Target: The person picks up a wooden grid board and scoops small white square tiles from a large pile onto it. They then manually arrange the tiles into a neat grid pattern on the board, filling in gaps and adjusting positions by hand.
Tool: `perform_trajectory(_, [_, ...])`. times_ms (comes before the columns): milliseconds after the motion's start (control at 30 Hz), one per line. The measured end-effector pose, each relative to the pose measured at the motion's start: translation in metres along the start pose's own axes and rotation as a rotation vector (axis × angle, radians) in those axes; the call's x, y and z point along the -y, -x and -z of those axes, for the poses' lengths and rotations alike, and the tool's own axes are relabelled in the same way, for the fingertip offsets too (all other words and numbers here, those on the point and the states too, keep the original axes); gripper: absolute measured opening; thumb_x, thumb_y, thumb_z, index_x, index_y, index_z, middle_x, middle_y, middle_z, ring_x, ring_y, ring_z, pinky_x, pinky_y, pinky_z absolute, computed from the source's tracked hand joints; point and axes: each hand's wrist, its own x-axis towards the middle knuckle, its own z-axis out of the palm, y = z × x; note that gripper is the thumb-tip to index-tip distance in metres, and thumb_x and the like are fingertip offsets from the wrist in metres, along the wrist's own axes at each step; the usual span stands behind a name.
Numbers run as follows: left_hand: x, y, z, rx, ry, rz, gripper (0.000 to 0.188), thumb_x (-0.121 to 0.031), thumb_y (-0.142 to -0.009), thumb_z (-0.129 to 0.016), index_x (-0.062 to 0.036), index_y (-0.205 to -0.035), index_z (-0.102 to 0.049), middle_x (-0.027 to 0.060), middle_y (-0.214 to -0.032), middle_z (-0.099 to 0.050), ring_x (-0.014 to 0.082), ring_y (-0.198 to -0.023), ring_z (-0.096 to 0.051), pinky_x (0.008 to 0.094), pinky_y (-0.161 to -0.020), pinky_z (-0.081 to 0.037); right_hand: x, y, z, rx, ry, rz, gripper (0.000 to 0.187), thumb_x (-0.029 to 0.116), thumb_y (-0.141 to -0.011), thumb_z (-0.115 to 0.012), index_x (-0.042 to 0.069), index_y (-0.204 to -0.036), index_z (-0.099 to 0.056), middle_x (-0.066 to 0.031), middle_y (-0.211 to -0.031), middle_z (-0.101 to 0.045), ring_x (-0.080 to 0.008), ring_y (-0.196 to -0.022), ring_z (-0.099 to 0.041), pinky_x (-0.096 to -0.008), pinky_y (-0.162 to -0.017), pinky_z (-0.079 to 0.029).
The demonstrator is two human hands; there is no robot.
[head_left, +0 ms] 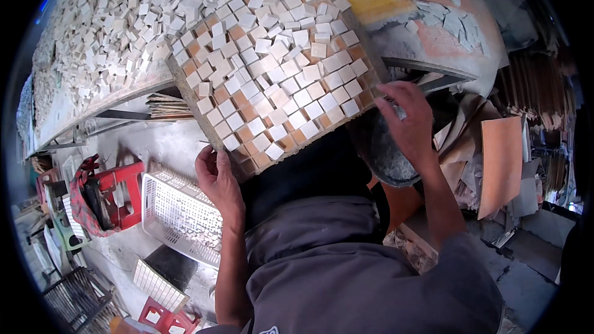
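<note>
A square tray (369, 98) with a grid of brown squares rests tilted on my lap and against the table edge. Small white and cream tiles (281, 96) cover much of it, some set in rows, others loose or heaped toward the far side. My left hand (219, 179) closes on the tray's near left corner, its thumb up along the edge and the other fingers curled. At the right corner, my right hand (408, 117) has thumb and forefinger bent against the rim. Its remaining fingers are partly hidden.
Loose tiles (117, 31) heap over the table on the left. A yellow block (377, 1) lies at the far right. Below my right hand is a dark bucket (396, 164). A white basket (148, 201) and a red stool (127, 195) stand on the floor at left.
</note>
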Motion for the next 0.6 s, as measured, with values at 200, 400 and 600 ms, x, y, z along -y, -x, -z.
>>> perform_trajectory(200, [-0.02, 0.005, 0.004, -0.088, -0.652, -0.338, 0.036, -0.014, -0.102, -0.07, 0.0019, -0.134, -0.063, 0.0166, -0.117, -0.065, 0.0289, -0.105, -0.065, 0.0385, -0.095, -0.052, 0.013, 0.001, -0.016, 0.171, -0.013, 0.163, 0.035, 0.003, -0.086, -0.08, 0.004, -0.12, -0.073, -0.0119, -0.112, -0.066, -0.0327, -0.102, -0.065, -0.0396, -0.088, -0.054])
perform_trajectory(400, [-0.057, 0.032, -0.036, 0.128, -0.667, -0.735, 0.036, -0.006, -0.089, -0.08, -0.0039, -0.124, -0.07, 0.0162, -0.112, -0.067, 0.035, -0.104, -0.065, 0.0429, -0.089, -0.054, 0.009, -0.007, -0.02, 0.234, -0.013, 0.214, 0.034, 0.005, -0.085, -0.08, 0.003, -0.117, -0.07, -0.0121, -0.109, -0.064, -0.0334, -0.102, -0.064, -0.042, -0.087, -0.054])
perform_trajectory(600, [-0.046, 0.03, -0.091, 0.329, -0.635, -0.892, 0.043, -0.008, -0.081, -0.085, -0.0044, -0.12, -0.068, 0.0122, -0.103, -0.064, 0.0318, -0.092, -0.063, 0.0426, -0.078, -0.052, 0.0, -0.006, -0.022, 0.258, -0.063, 0.245, 0.03, 0.005, -0.084, -0.081, 0.003, -0.11, -0.067, -0.0122, -0.108, -0.064, -0.0333, -0.098, -0.065, -0.0421, -0.084, -0.054])
